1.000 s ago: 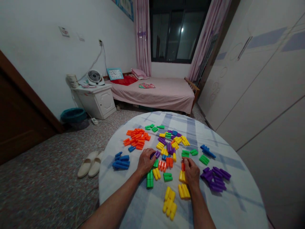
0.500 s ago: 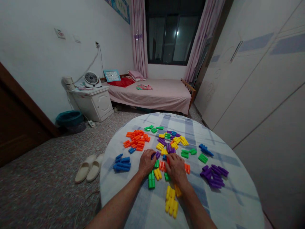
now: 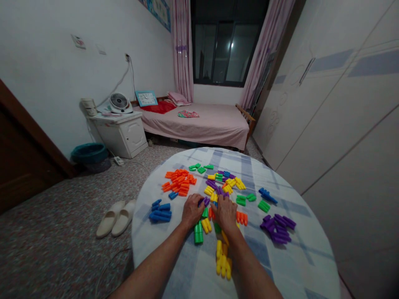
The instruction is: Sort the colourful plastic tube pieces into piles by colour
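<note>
My left hand [image 3: 192, 211] is closed on a small purple plastic building piece [image 3: 206, 202] shaped like joined tubes. My right hand [image 3: 225, 212] reaches over the middle of the pile with curled fingers; what they grip is hidden under them. A blue piece [image 3: 215, 204] shows at its fingertips, and purple pieces [image 3: 220, 190] lie just beyond. Between the hands are a green piece [image 3: 205, 212] and a yellow piece [image 3: 206, 225]. A larger green piece [image 3: 198, 233] lies by my left wrist, and yellow pieces [image 3: 223, 261] lie beside my right forearm.
On the round table's checked cloth [image 3: 187, 270], orange pieces [image 3: 179, 182] and blue pieces [image 3: 160, 213] lie left. Green pieces [image 3: 264, 206] and a purple heap [image 3: 278, 228] lie right. A bed [image 3: 199, 124], slippers [image 3: 116, 220] and a wardrobe [image 3: 327, 124] surround the table.
My right hand has shifted slightly left and away from me, uncovering more of the orange piece on its right. My left hand stays nearly still with the purple piece.
</note>
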`<state>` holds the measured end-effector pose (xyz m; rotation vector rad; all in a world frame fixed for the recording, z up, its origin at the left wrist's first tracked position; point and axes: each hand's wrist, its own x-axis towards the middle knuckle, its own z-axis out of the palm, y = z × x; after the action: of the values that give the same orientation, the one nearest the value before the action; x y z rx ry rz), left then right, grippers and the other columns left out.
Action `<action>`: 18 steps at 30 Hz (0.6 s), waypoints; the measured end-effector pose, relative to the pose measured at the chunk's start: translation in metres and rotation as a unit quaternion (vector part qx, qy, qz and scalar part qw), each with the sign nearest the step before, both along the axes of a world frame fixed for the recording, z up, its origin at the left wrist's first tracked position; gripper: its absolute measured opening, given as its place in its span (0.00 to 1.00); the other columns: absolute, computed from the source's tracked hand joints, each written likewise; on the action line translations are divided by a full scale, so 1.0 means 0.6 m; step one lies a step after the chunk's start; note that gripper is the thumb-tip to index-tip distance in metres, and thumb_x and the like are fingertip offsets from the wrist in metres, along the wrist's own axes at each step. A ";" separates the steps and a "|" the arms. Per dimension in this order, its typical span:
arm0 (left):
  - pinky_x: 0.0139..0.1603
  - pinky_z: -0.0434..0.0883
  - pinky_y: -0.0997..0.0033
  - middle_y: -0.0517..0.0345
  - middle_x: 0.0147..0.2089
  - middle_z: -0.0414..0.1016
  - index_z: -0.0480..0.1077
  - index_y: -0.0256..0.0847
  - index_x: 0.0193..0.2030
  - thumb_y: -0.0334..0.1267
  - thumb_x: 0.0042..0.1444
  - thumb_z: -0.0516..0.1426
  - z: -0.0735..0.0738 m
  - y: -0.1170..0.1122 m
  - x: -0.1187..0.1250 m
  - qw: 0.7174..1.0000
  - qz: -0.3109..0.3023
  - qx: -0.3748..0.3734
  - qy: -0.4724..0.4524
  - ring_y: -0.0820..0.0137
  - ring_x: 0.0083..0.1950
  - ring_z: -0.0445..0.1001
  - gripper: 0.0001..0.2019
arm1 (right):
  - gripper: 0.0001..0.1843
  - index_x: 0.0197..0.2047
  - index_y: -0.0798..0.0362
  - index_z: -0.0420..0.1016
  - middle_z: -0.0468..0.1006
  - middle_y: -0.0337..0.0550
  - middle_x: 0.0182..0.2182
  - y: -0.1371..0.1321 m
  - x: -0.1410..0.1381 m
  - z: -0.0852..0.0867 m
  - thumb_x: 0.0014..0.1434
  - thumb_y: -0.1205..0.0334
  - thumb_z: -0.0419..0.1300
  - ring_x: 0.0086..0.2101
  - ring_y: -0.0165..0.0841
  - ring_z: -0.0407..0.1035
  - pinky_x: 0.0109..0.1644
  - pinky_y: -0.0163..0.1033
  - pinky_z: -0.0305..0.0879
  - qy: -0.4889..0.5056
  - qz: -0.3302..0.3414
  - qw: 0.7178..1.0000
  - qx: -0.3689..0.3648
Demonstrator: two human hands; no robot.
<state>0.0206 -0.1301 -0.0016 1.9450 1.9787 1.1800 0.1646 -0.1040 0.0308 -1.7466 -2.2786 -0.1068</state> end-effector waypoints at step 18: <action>0.52 0.65 0.61 0.53 0.47 0.72 0.73 0.45 0.47 0.40 0.49 0.61 0.005 -0.007 0.010 0.986 -0.147 0.041 0.063 0.63 0.50 0.67 0.17 | 0.15 0.42 0.52 0.73 0.78 0.44 0.39 0.009 0.070 -0.020 0.58 0.60 0.48 0.39 0.34 0.72 0.45 0.38 0.65 0.328 0.110 0.936 -0.071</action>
<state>0.0265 -0.1344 0.0011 2.3078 1.6406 1.1016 0.2065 -0.0988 0.0187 -1.2948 -1.9759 0.6065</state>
